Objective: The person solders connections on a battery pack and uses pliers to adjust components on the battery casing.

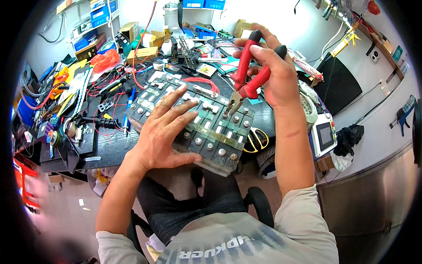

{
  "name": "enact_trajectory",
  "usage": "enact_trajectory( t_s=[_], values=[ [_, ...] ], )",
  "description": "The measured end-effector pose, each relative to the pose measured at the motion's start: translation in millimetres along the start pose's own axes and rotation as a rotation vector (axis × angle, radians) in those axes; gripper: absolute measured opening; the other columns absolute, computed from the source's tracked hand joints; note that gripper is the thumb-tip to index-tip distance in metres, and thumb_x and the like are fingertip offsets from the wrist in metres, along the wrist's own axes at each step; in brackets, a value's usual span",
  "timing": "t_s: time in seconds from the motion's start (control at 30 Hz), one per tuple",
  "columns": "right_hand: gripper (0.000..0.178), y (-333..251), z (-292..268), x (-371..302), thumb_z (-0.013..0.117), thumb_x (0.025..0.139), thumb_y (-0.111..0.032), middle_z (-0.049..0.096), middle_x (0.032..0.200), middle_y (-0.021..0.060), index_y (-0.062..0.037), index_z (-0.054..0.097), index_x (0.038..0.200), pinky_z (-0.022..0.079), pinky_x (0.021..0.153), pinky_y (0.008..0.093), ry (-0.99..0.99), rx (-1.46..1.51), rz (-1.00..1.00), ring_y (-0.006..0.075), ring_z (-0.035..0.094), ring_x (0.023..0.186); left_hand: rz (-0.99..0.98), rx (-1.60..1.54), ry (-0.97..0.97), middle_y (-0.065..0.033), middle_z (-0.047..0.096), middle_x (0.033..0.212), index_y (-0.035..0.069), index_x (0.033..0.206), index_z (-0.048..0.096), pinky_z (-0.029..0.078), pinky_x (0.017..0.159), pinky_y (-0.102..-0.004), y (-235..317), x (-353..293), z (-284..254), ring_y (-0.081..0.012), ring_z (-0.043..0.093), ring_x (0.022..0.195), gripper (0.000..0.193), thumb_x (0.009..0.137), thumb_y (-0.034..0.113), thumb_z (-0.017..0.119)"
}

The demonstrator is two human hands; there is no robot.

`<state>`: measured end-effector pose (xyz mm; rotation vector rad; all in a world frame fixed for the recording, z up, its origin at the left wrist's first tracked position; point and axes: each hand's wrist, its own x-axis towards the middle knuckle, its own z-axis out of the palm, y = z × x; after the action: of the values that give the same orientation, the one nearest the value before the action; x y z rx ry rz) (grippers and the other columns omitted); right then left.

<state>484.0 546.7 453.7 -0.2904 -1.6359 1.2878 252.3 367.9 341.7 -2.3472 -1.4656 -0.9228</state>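
Your left hand (160, 138), fingers spread wide, presses on the black rectangular pack (211, 134) studded with silver terminals, at the dark wood-grain bench's (103, 149) front edge. Your right hand (279, 72) is wrapped around the red-handled steel pliers (251, 90), tips at a terminal; I can't tell whether they bite. You seem to be working that fitting, which calls for steady bracing and a controlled squeeze.

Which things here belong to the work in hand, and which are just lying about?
In use:
- red-handled pliers, held in the right hand
- terminal-studded block, under the left hand

Apparently just lying about:
- orange-red plastic bag
- blue bins
- device with a screen
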Motion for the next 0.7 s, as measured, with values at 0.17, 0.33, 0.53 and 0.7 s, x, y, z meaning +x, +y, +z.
enact_trajectory(
  t_s=[0.17, 0.33, 0.53, 0.7],
  values=[
    [0.074, -2, 0, 1, 0.068, 0.099, -0.02, 0.074, 0.13, 0.02, 0.0013, 0.045, 0.166, 0.062, 0.088, 0.0378, -0.067, -0.044, -0.017, 0.0271, 0.075, 0.11, 0.013, -0.023, 0.026, -0.0143, 0.06, 0.161, 0.007, 0.143, 0.068, 0.031, 0.133, -0.0615, 0, 1, 2, -0.0409, 0.037, 0.164, 0.091, 0.074, 0.06, 0.094],
    [0.071, -3, 5, 12, 0.062, 0.099, -0.023, 0.072, 0.136, 0.024, -0.0032, 0.049, 0.166, 0.064, 0.079, 0.0304, -0.203, -0.158, 0.002, 0.0281, 0.076, 0.117, 0.009, -0.039, 0.038, -0.0142, 0.06, 0.161, 0.006, 0.142, 0.068, 0.031, 0.133, -0.0624, -1, 0, 1, -0.0413, 0.037, 0.164, 0.091, 0.074, 0.06, 0.094],
    [0.074, -4, 21, 13, 0.062, 0.099, -0.025, 0.071, 0.138, 0.0255, 0.0001, 0.047, 0.166, 0.067, 0.084, 0.0336, -0.286, -0.162, 0.004, 0.028, 0.075, 0.118, 0.0, -0.057, 0.047, -0.0144, 0.062, 0.16, 0.008, 0.145, 0.066, 0.031, 0.132, -0.0633, -2, -1, 1, -0.0464, 0.043, 0.16, 0.094, 0.074, 0.062, 0.095],
    [0.076, 3, 21, 16, 0.064, 0.098, -0.026, 0.073, 0.134, 0.0233, 0.0005, 0.047, 0.167, 0.065, 0.083, 0.0326, -0.347, -0.239, -0.048, 0.0257, 0.076, 0.116, -0.004, -0.066, 0.056, -0.0147, 0.062, 0.16, 0.008, 0.145, 0.066, 0.031, 0.131, -0.0639, -2, -1, 0, -0.0469, 0.043, 0.16, 0.092, 0.075, 0.06, 0.095]
  ],
)
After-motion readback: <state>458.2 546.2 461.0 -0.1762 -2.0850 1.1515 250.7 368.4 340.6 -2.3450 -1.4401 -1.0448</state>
